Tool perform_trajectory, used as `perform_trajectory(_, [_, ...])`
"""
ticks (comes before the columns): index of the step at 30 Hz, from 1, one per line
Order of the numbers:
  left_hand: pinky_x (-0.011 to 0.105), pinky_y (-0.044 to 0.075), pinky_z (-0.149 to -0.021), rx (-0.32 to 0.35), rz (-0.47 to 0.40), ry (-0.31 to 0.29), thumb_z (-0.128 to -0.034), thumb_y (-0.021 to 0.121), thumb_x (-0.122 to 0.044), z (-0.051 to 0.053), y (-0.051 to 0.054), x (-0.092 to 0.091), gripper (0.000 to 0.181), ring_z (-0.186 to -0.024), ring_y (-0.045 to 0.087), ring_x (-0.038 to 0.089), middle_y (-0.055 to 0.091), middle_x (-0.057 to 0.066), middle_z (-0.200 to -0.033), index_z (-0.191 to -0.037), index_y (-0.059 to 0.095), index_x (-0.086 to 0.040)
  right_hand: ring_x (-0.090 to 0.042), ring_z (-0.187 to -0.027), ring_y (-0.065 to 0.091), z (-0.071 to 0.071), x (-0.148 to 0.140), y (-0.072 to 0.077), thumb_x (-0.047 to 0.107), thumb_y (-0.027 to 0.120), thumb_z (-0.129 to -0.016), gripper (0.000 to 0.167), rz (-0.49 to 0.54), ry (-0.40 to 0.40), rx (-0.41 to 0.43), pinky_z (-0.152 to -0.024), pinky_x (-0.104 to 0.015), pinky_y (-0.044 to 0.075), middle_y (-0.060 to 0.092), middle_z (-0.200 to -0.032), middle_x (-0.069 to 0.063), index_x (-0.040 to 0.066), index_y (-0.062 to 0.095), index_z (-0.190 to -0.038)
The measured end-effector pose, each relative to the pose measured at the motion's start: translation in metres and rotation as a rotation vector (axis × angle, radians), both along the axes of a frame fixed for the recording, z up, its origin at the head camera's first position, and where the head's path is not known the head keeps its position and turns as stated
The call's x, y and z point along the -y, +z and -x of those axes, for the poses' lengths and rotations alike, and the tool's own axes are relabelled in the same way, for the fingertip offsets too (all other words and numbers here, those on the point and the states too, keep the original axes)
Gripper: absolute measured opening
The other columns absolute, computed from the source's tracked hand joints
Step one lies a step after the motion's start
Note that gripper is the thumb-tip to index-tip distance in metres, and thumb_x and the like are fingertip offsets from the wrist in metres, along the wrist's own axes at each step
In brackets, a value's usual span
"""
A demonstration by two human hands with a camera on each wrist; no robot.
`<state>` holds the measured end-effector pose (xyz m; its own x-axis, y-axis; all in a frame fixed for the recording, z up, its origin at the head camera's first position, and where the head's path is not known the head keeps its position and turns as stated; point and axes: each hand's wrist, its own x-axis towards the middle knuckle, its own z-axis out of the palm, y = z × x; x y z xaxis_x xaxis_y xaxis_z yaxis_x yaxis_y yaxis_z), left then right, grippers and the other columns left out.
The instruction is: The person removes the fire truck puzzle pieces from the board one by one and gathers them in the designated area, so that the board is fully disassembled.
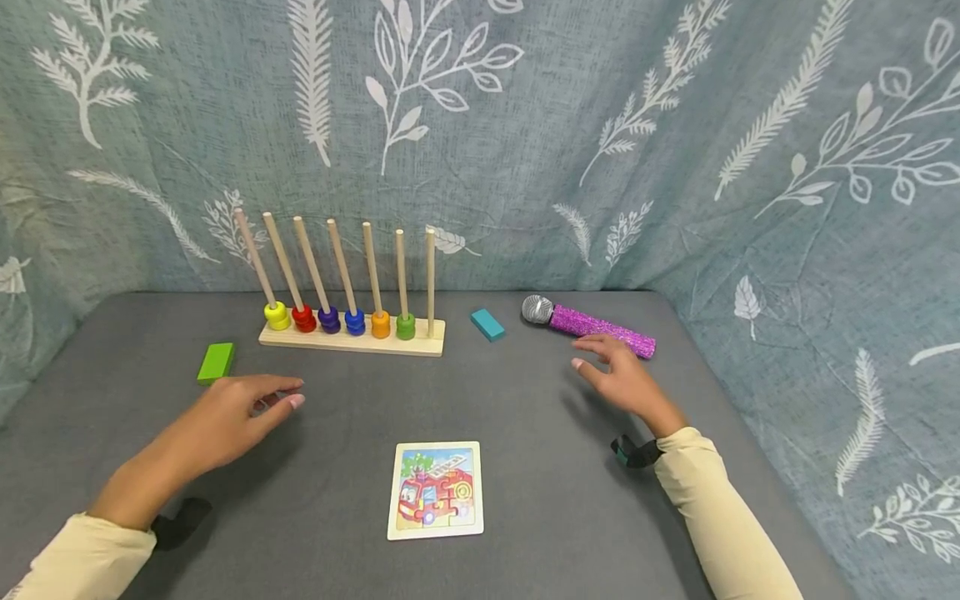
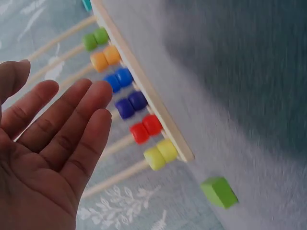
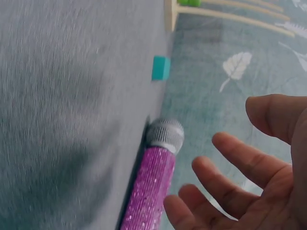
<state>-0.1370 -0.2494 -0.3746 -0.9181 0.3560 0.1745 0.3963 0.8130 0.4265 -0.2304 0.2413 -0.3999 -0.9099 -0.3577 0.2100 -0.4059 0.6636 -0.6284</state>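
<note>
My left hand [image 1: 232, 418] hovers over the left side of the grey table, fingers loosely bent and holding nothing. Just beyond it lies a green block [image 1: 216, 362]. In the left wrist view its palm faces the wooden peg stand [image 1: 352, 337], whose pegs carry coloured beads, apart from the bare right-hand peg. Above the table on the right, my right hand [image 1: 622, 379] is relaxed and holds nothing. Nearest to it is a microphone [image 1: 600, 327] with a glittery purple handle and silver head; the right wrist view shows a gap between fingers and microphone [image 3: 152, 187].
A teal block [image 1: 488, 324] lies between the peg stand and the microphone. A square fire-engine jigsaw puzzle [image 1: 436, 491] lies at the front middle of the table. Behind the table hangs a blue-grey leaf-patterned cloth [image 1: 510, 183], which also runs down the right side.
</note>
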Motion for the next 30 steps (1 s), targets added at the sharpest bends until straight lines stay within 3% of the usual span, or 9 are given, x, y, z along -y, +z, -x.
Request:
perform_trajectory(5, [0.043, 0.055, -0.070, 0.001, -0.032, -0.062, -0.0928, 0.067, -0.015, -0.010, -0.008, -0.013, 0.028, -0.085, 0.067, 0.022, 0.070, 0.015, -0.104, -0.112, 0.069, 0.006, -0.034, -0.111, 0.059, -0.009, 0.009, 0.002, 0.012, 0.064, -0.094, 0.031, 0.032, 0.048, 0.016, -0.091, -0.047, 0.049, 0.061, -0.123, -0.018, -0.005, 0.065, -0.120])
perform_trajectory(11, [0.045, 0.055, -0.076, 0.036, -0.024, -0.149, -0.0925, 0.067, -0.014, -0.019, -0.014, -0.028, 0.026, -0.095, 0.069, 0.029, 0.071, 0.015, -0.106, -0.112, 0.071, 0.004, -0.026, -0.106, 0.061, -0.017, 0.022, 0.000, 0.010, 0.063, -0.094, 0.027, 0.046, 0.132, 0.039, -0.084, -0.041, 0.052, 0.066, -0.117, -0.012, -0.004, 0.068, -0.117])
perform_trajectory(18, [0.042, 0.055, -0.080, 0.062, -0.024, -0.276, -0.0912, 0.068, -0.011, -0.035, -0.016, -0.047, 0.024, -0.099, 0.068, 0.027, 0.072, 0.009, -0.107, -0.112, 0.072, 0.000, -0.019, -0.104, 0.062, -0.026, 0.038, 0.001, 0.012, 0.062, -0.095, 0.027, 0.038, 0.198, 0.083, -0.083, -0.033, 0.052, 0.068, -0.114, -0.006, -0.002, 0.068, -0.118])
perform_trajectory(23, [0.038, 0.056, -0.078, 0.087, -0.069, -0.380, -0.0890, 0.069, -0.007, -0.046, -0.019, -0.060, 0.021, -0.100, 0.068, 0.020, 0.071, 0.006, -0.109, -0.110, 0.073, -0.002, -0.018, -0.103, 0.062, -0.031, 0.046, -0.001, 0.011, 0.062, -0.095, 0.026, 0.045, 0.235, 0.100, -0.083, -0.033, 0.052, 0.068, -0.112, -0.006, -0.001, 0.069, -0.117])
perform_trajectory(30, [0.042, 0.052, -0.087, 0.150, -0.093, -0.477, -0.0910, 0.066, -0.003, -0.057, -0.026, -0.083, 0.027, -0.112, 0.062, 0.022, 0.067, 0.005, -0.120, -0.117, 0.071, -0.007, -0.018, -0.104, 0.062, -0.035, 0.060, -0.005, 0.015, 0.062, -0.096, 0.026, 0.068, 0.280, 0.161, -0.085, -0.033, 0.050, 0.069, -0.112, -0.006, 0.000, 0.070, -0.116])
